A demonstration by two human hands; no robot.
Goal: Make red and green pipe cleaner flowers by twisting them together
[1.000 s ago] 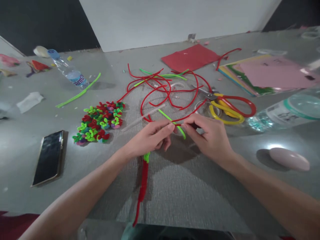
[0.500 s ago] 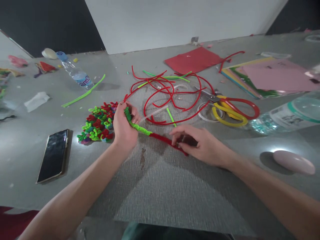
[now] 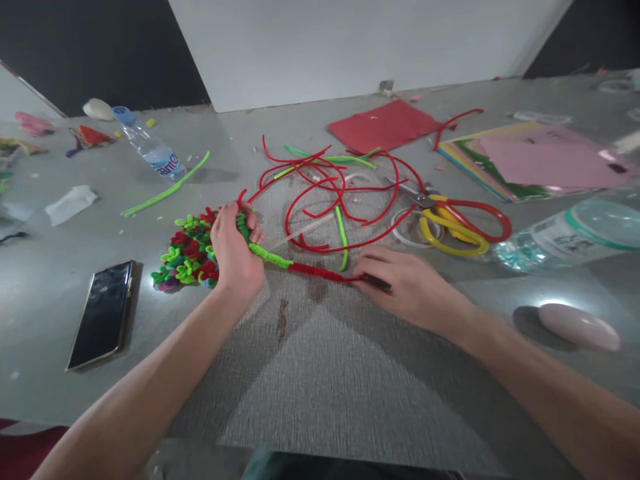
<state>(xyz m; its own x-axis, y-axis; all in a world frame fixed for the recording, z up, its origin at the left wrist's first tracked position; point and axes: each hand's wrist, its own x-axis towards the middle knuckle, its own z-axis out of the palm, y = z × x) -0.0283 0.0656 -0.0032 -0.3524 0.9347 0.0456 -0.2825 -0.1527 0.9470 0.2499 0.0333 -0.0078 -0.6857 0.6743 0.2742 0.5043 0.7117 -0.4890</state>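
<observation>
A coiled pipe-cleaner strip, dark green, light green and then red, stretches between my two hands. My left hand is wrapped round its dark green end, beside a cluster of red and green pipe-cleaner flowers. At the other side, my right hand pinches the thin red end, fingertips pressed together. A light green pipe cleaner lies just left of my right fingertips. Behind the strip is a tangle of loose red pipe cleaners.
Scissors with red and yellow handles lie right of the tangle, near a large bottle and a pink oval object. A phone and a small bottle are on the left. Red sheet and coloured papers lie behind.
My right hand has closed on the strip's red end, which was hanging lower, and the strip is now straighter. My left hand has shifted slightly left.
</observation>
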